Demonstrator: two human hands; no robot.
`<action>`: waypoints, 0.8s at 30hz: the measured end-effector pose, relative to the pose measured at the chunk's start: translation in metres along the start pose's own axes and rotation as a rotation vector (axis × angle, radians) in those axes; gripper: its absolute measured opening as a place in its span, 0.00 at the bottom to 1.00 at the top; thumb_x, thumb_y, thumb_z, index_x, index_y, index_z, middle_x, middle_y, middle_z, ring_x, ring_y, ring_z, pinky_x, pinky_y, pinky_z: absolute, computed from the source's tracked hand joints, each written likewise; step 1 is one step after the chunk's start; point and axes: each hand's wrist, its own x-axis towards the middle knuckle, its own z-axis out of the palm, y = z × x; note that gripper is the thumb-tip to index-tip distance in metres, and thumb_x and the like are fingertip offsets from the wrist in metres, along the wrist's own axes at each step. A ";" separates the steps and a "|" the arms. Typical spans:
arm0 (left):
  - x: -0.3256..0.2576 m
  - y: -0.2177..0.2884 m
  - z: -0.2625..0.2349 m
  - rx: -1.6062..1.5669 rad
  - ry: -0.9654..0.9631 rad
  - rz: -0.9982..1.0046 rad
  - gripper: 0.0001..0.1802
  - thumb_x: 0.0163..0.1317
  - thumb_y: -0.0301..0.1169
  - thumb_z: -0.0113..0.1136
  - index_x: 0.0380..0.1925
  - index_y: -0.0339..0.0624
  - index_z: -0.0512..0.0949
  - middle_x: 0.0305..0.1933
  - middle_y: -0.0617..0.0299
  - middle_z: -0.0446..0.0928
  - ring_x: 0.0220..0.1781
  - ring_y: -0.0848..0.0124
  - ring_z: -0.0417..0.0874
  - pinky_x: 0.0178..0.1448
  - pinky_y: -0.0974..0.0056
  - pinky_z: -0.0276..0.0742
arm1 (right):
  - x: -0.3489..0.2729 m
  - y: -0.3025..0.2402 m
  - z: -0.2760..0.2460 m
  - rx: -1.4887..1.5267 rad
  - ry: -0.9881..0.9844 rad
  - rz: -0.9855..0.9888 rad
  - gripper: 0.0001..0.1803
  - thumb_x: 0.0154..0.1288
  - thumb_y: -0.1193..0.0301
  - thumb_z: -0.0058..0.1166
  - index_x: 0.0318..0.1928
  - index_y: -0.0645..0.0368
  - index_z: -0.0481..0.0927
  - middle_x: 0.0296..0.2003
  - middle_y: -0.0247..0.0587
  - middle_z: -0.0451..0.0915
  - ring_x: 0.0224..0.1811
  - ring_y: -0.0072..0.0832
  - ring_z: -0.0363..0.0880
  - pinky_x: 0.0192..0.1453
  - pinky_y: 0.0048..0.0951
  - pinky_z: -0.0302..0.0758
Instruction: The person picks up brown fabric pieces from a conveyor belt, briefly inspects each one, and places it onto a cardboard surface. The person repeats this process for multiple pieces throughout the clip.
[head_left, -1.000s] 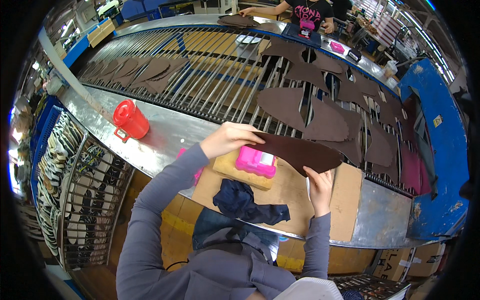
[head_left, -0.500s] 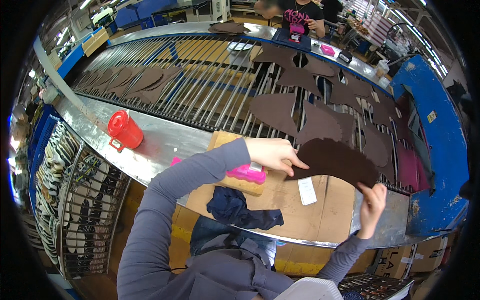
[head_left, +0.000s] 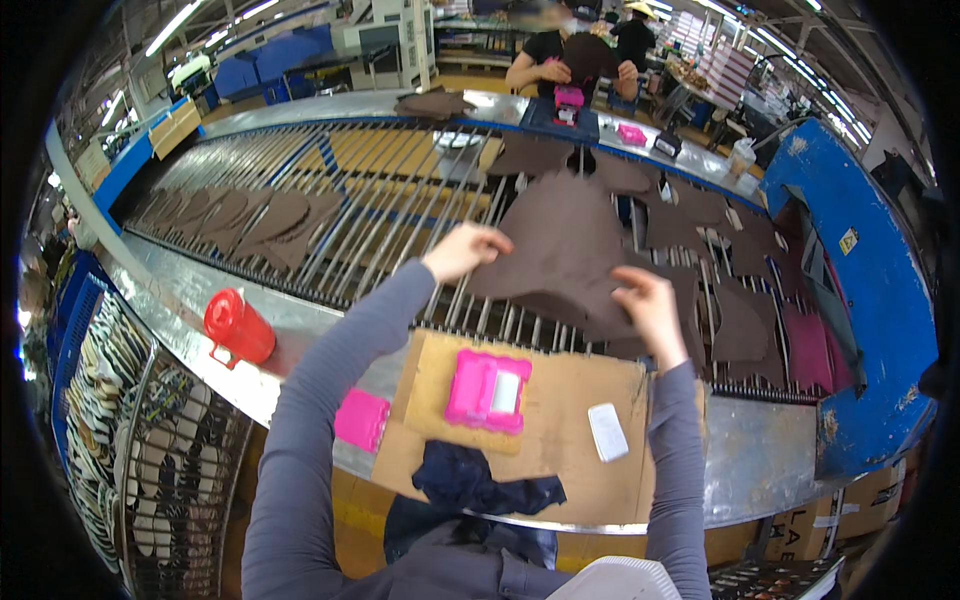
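A large dark brown cut fabric piece [head_left: 560,240] spreads over the roller bed, overlapping other brown pieces. My left hand [head_left: 466,252] pinches its left edge between thumb and fingertips. At its right edge is my right hand [head_left: 648,308], fingers curled in on the fabric. Nearer to me, a pink block-shaped tool [head_left: 487,392] with a pale label sits on a yellowish board [head_left: 425,385]. The board rests on a cardboard sheet [head_left: 570,490]. A white slip of paper [head_left: 607,432] and a crumpled dark blue cloth [head_left: 480,482] also lie on the cardboard.
A red lidded cup [head_left: 240,328] and a pink plate [head_left: 360,420] are at left. Brown pieces [head_left: 275,220] lie on the rollers; a blue machine housing [head_left: 855,270] stands right. Opposite, a person [head_left: 540,62] handles a dark piece. A wire cart of shoe parts [head_left: 150,480] stands left.
Both hands have moved away from me, carrying the brown piece from above the cardboard onto the rollers. The pink tool is now uncovered. The person opposite has raised a dark piece.
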 end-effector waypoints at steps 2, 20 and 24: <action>-0.014 -0.049 -0.004 0.069 -0.017 -0.157 0.14 0.58 0.18 0.57 0.43 0.37 0.83 0.43 0.60 0.84 0.47 0.72 0.81 0.54 0.65 0.76 | 0.016 0.046 0.055 0.017 -0.019 -0.043 0.19 0.52 0.80 0.61 0.49 0.62 0.84 0.30 0.33 0.83 0.27 0.15 0.72 0.36 0.22 0.73; -0.072 -0.067 -0.012 0.137 0.155 -0.098 0.16 0.60 0.22 0.60 0.49 0.40 0.80 0.52 0.56 0.79 0.51 0.71 0.80 0.58 0.69 0.73 | -0.089 0.047 0.006 -0.164 0.013 0.187 0.17 0.58 0.79 0.59 0.50 0.63 0.81 0.38 0.44 0.81 0.33 0.26 0.79 0.39 0.25 0.75; -0.149 0.013 -0.036 -0.095 0.329 -0.255 0.15 0.65 0.21 0.55 0.51 0.33 0.77 0.52 0.59 0.80 0.52 0.73 0.79 0.58 0.68 0.73 | -0.184 0.069 -0.001 -0.353 0.025 0.414 0.32 0.48 0.75 0.69 0.56 0.64 0.74 0.41 0.48 0.78 0.41 0.37 0.77 0.45 0.34 0.75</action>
